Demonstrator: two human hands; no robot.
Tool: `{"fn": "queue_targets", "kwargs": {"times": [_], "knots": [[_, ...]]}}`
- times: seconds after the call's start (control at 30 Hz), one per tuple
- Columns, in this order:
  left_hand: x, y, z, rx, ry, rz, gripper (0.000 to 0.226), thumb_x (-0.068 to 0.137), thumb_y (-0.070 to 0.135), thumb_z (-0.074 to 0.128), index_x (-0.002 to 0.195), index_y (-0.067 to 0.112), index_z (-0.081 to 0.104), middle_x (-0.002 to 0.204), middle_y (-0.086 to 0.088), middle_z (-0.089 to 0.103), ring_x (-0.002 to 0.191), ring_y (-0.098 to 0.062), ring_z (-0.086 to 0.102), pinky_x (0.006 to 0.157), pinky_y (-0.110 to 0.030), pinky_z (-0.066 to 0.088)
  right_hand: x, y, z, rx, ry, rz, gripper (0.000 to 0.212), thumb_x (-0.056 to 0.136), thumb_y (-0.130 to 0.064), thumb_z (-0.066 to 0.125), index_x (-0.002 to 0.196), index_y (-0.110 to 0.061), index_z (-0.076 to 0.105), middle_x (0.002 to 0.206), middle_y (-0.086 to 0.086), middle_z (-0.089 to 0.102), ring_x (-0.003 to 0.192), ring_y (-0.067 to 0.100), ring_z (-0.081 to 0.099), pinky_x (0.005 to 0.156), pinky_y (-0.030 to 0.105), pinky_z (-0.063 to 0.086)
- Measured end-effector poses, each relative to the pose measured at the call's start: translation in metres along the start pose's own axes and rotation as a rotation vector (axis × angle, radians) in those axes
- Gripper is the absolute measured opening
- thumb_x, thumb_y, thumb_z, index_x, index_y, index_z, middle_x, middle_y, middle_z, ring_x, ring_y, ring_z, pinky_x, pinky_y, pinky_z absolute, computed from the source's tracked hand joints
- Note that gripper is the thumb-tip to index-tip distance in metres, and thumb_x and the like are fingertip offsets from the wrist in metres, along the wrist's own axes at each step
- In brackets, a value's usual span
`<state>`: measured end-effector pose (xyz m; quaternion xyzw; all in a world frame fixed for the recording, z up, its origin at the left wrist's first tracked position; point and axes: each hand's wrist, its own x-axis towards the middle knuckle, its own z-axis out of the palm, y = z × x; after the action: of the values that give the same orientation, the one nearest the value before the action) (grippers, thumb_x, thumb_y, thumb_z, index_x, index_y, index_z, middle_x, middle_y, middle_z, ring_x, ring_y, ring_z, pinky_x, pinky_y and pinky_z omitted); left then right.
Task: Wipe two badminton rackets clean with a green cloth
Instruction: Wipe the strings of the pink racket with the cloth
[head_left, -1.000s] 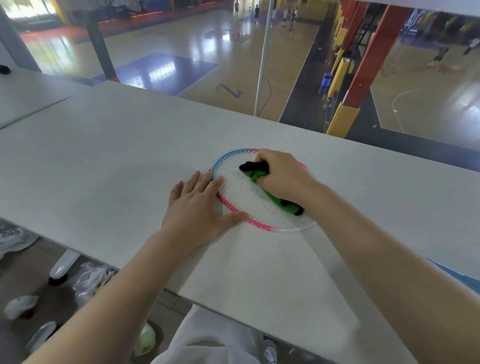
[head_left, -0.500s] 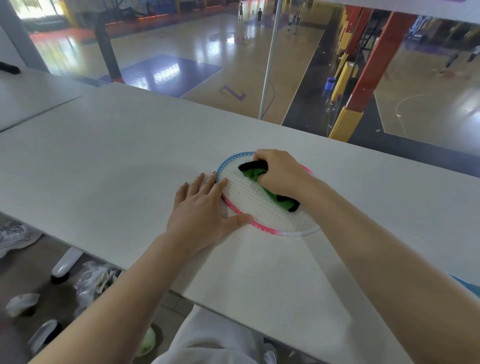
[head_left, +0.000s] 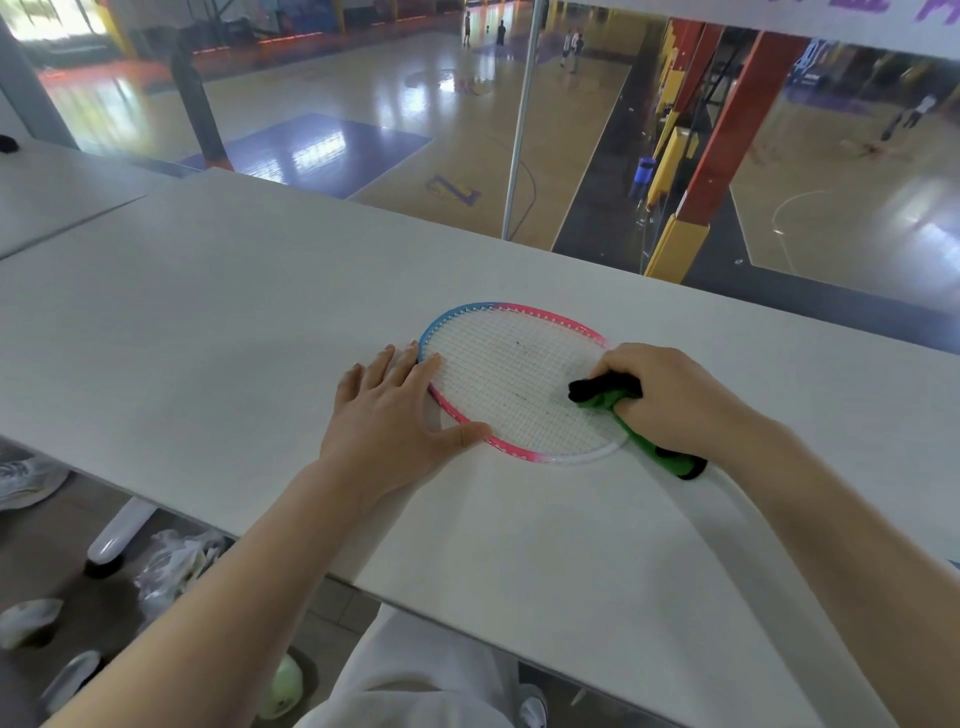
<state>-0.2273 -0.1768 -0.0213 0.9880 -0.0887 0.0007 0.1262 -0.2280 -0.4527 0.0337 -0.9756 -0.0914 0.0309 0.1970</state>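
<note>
A badminton racket head (head_left: 511, 382) with a pink, blue and white frame and white strings lies flat on the pale table (head_left: 208, 332). My left hand (head_left: 389, 415) lies flat with straight fingers on the racket's left rim, thumb along the near rim. My right hand (head_left: 670, 395) grips a green cloth with black edging (head_left: 605, 397) and presses it on the strings at the racket's right side. The cloth's tail trails out under my wrist. The racket's shaft is hidden under my right arm. Only this one racket is in view.
The table's far edge meets a glass barrier overlooking a sports court (head_left: 415, 130). A second table (head_left: 57, 192) adjoins at the left. Below the near edge are a table foot (head_left: 117, 535), plastic bags (head_left: 171, 566), shoes (head_left: 26, 480) and a greenish ball (head_left: 283, 693).
My right hand has dragged the cloth from the far middle of the strings to the racket's right near side. My left hand stays on the left rim.
</note>
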Motion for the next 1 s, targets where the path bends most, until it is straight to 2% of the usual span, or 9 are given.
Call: {"fn": "queue_targets", "kwargs": {"times": [0.1,0.17,0.23,0.37,0.47,0.53,0.63,0.8,1.0], "knots": [[0.001,0.000,0.001,0.000,0.002,-0.001,0.116,0.059,0.095,0.016,0.155,0.030,0.016,0.164,0.007,0.007,0.151,-0.014,-0.003,0.122,-0.041,-0.002,-0.012,-0.001,0.001,-0.004,-0.025,-0.050,0.022,0.088,-0.031,0.062,0.109,-0.035,0.065,0.102,-0.016,0.059,0.095,0.006,0.056,0.084,0.028,0.047],[0.001,0.000,0.001,0.003,0.003,0.004,0.116,0.059,0.095,0.015,0.155,0.030,0.016,0.164,0.007,0.007,0.151,-0.014,-0.003,0.122,-0.041,-0.002,-0.017,-0.005,0.004,0.000,0.005,-0.036,0.033,0.083,-0.064,0.055,0.105,-0.040,0.063,0.100,-0.019,0.058,0.092,0.001,0.055,0.081,0.027,0.048],[0.001,0.000,0.001,-0.003,0.008,0.008,0.115,0.061,0.095,0.017,0.155,0.030,0.016,0.164,0.007,0.007,0.151,-0.014,-0.002,0.122,-0.041,-0.001,-0.019,-0.010,0.012,0.035,0.089,0.005,0.044,0.079,-0.076,0.046,0.093,-0.039,0.065,0.095,-0.019,0.058,0.088,0.000,0.055,0.076,0.027,0.048],[0.000,-0.001,0.002,-0.011,0.015,0.009,0.113,0.062,0.095,0.019,0.155,0.030,0.018,0.164,0.006,0.008,0.151,-0.015,-0.001,0.122,-0.041,-0.001,-0.022,-0.016,0.026,0.019,0.211,0.040,0.034,0.083,-0.061,0.060,0.070,-0.029,0.061,0.089,-0.014,0.054,0.082,0.004,0.055,0.071,0.028,0.048],[0.000,-0.002,0.002,-0.015,0.017,0.011,0.113,0.063,0.095,0.020,0.155,0.030,0.018,0.164,0.006,0.009,0.151,-0.015,-0.001,0.122,-0.041,-0.001,-0.023,-0.010,0.023,-0.020,0.165,0.003,0.010,0.086,-0.031,0.066,0.078,-0.027,0.061,0.094,-0.015,0.053,0.088,0.007,0.055,0.078,0.025,0.047],[0.000,-0.002,0.001,-0.016,0.007,0.006,0.113,0.063,0.095,0.020,0.155,0.030,0.016,0.164,0.007,0.007,0.151,-0.014,-0.002,0.122,-0.041,-0.002,-0.026,-0.003,0.015,-0.011,0.137,-0.014,0.011,0.086,-0.021,0.066,0.092,-0.030,0.062,0.102,-0.016,0.055,0.094,0.006,0.054,0.084,0.023,0.046],[0.001,-0.001,0.001,-0.009,-0.002,0.010,0.111,0.064,0.095,0.021,0.155,0.031,0.015,0.164,0.007,0.006,0.151,-0.014,-0.003,0.122,-0.041,-0.002,-0.026,0.006,0.007,-0.001,0.133,0.042,0.038,0.085,-0.018,0.070,0.119,-0.031,0.058,0.111,-0.012,0.053,0.098,0.008,0.051,0.083,0.021,0.038],[0.003,-0.003,0.002,-0.007,-0.003,0.013,0.108,0.066,0.094,0.027,0.154,0.033,0.017,0.164,0.008,0.007,0.151,-0.014,-0.003,0.122,-0.041,-0.002,0.004,0.001,0.003,-0.015,0.086,0.042,0.019,0.084,-0.015,0.071,0.100,-0.026,0.069,0.101,-0.009,0.062,0.092,0.011,0.056,0.070,0.011,0.037],[0.004,-0.003,0.004,-0.016,0.019,0.018,0.107,0.065,0.095,0.028,0.153,0.035,0.019,0.164,0.009,0.009,0.151,-0.013,-0.001,0.122,-0.041,0.000,0.061,-0.034,0.012,0.056,0.049,-0.040,0.019,0.084,-0.016,0.069,0.100,-0.026,0.073,0.096,-0.011,0.059,0.084,0.004,0.053,0.066,0.007,0.037]]}}
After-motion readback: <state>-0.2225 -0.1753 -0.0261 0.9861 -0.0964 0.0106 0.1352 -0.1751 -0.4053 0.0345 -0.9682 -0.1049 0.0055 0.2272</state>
